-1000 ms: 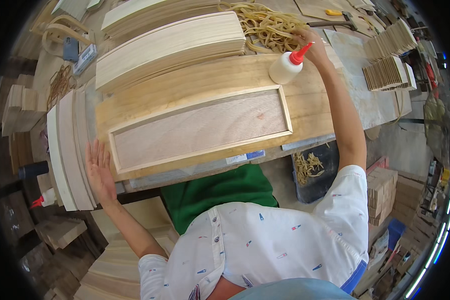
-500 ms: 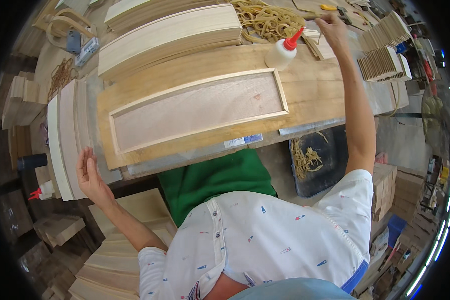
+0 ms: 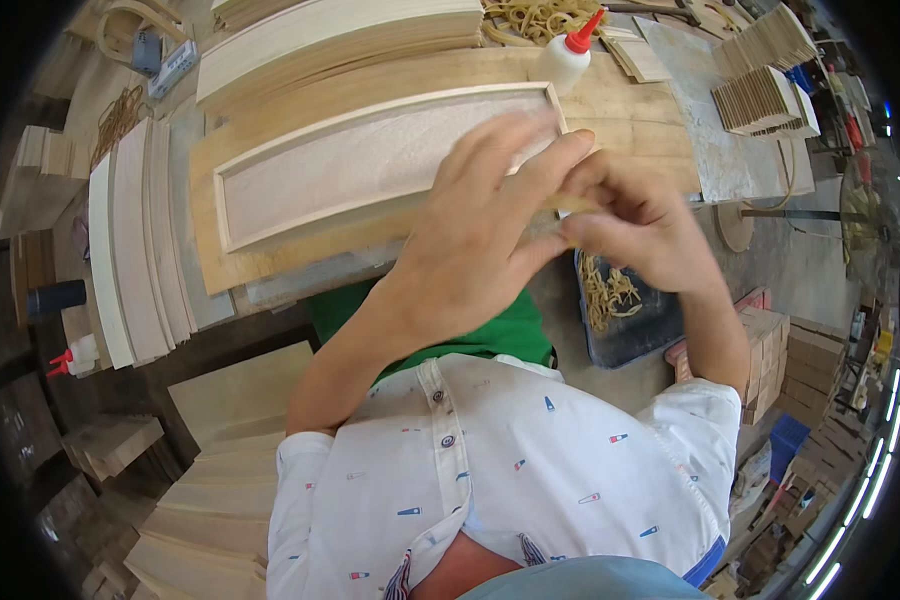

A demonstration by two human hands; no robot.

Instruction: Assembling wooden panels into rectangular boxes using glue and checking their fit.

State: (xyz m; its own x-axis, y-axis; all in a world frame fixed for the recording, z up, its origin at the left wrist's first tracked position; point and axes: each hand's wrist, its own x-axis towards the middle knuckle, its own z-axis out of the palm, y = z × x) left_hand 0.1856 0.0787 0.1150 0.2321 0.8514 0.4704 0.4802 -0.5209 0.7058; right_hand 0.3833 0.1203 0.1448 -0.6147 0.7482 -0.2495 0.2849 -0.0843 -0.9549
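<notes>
In front of my body, both hands are raised above the near edge of the workbench. My left hand (image 3: 460,235) has its fingers stretched out and apart, the fingertips smeared by motion. Close against it, my right hand (image 3: 635,220) is closed in a pinch on a tan rubber band (image 3: 560,203), mostly hidden between the hands. Behind them lies a shallow wooden frame with a pale panel (image 3: 330,165), resting on a wooden board (image 3: 640,130); my left hand covers part of its right half. A white glue bottle with a red nozzle (image 3: 567,65) stands beyond the frame's right end.
Stacked thin boards (image 3: 340,50) lie behind the frame, more boards (image 3: 135,240) at the left. A heap of rubber bands (image 3: 540,20) sits at the back. Slat bundles (image 3: 755,100) stand at the right. Below the bench edge is a dark tray (image 3: 635,335) holding band scraps.
My right hand has come back from beside the heap of rubber bands to the middle. My left hand has moved right from the bench's left side to meet it.
</notes>
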